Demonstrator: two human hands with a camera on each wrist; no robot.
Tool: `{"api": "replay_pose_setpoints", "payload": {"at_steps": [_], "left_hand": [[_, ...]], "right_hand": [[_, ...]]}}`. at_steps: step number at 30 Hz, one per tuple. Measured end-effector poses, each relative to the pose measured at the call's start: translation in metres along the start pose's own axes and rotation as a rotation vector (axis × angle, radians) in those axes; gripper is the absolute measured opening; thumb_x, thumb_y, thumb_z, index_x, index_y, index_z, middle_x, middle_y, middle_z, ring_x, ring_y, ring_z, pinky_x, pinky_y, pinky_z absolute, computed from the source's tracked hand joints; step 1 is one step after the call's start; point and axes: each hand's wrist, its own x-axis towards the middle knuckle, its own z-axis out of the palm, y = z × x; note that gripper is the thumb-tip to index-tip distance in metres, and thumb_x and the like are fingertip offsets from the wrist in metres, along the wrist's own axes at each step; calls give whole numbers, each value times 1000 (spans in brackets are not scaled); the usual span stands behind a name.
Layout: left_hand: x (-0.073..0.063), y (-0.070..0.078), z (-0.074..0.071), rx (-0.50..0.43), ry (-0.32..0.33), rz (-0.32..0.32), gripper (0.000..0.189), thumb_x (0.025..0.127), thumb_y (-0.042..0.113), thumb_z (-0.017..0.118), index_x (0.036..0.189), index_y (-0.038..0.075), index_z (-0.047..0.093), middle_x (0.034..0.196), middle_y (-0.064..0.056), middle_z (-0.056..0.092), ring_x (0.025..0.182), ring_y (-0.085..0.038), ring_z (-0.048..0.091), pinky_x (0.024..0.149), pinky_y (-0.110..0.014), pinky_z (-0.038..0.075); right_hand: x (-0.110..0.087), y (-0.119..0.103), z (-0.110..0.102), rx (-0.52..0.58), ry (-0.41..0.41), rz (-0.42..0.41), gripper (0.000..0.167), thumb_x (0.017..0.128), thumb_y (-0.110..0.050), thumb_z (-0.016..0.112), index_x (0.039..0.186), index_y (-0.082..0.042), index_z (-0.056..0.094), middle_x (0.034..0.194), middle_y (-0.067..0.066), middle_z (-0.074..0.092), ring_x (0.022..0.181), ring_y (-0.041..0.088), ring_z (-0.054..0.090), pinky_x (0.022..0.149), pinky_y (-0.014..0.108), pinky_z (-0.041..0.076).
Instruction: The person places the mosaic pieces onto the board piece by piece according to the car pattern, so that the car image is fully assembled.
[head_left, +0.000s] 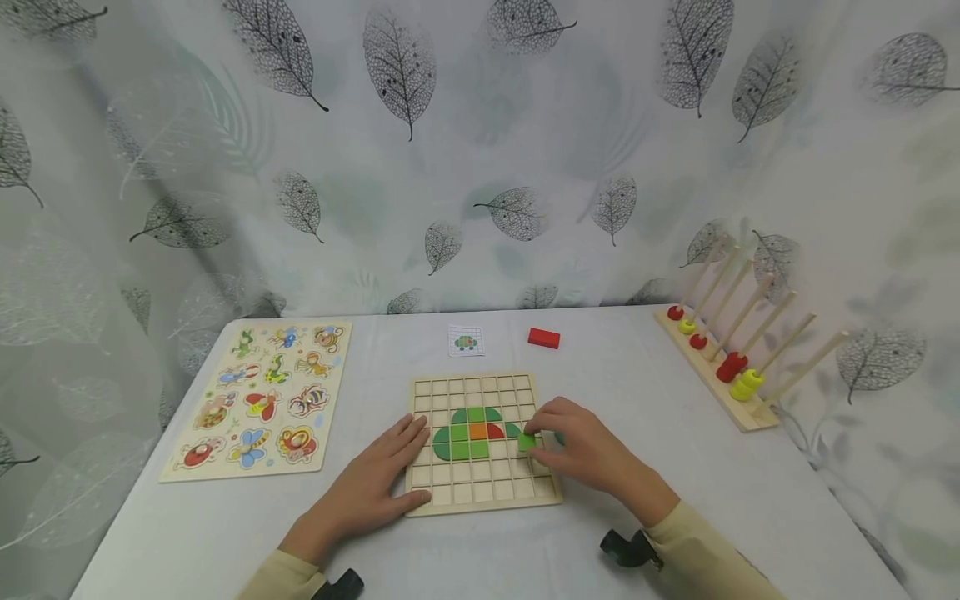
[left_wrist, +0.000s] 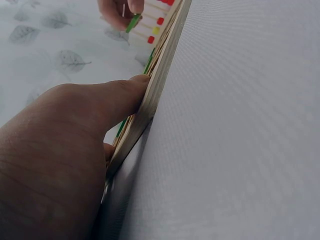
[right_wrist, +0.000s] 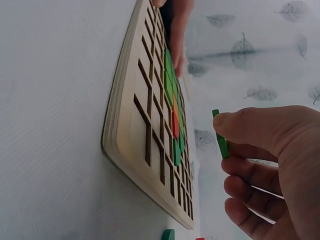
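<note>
My right hand (head_left: 581, 442) pinches a green square tile (head_left: 527, 442) between thumb and fingers, over the right side of a wooden grid board (head_left: 450, 497). In the right wrist view this tile (right_wrist: 221, 135) is held up off the board. My left hand (head_left: 375, 479) rests on the board's left edge, fingers extended and thumb against the rim, as the left wrist view shows. Set in the grid are several green pieces (head_left: 459, 450), an orange square (head_left: 477, 431) and a red rounded piece (head_left: 495, 431). Another green piece (right_wrist: 168, 234) lies beside the board, partly hidden by my right hand in the head view.
Behind the board lie a small pattern card (head_left: 467, 341) and a red block (head_left: 543, 337). An insect picture puzzle (head_left: 262, 400) is on the left. At the right stands a wooden peg rack (head_left: 723, 375) with red and yellow beads. A leaf-print curtain (head_left: 480, 150) hangs behind the table.
</note>
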Motion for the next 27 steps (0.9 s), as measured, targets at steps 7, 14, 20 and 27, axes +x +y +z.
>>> {"api": "replay_pose_setpoints", "payload": {"at_steps": [7,14,20,27], "left_hand": [[0,0,-1,4,8,6,90,100,60,69,167,6,42,176,-5,32,164,-29,22,125,-57,33],[-1,0,0,3,1,-1,90,100,61,68,167,7,42,176,-4,32,164,-29,22,125,-57,34],[-1,0,1,8,8,-3,90,100,60,70,167,7,42,176,-5,33,164,-29,23,124,-58,35],[-1,1,0,6,12,4,90,100,59,70,167,6,42,176,-5,32,164,-30,23,124,-58,35]], "right_hand": [[9,-4,6,-20,-19,6,24,87,-20,94,108,-20,82,108,-11,69,111,10,62,97,36,60],[15,-5,15,-26,-39,7,22,89,-22,93,108,-19,82,107,-11,68,110,10,61,96,33,60],[20,-10,20,-15,-39,4,23,90,-22,92,110,-18,83,106,-11,69,108,10,61,93,32,60],[25,-13,30,-66,-65,9,22,89,-23,91,108,-16,83,102,-9,70,104,12,61,90,32,60]]}}
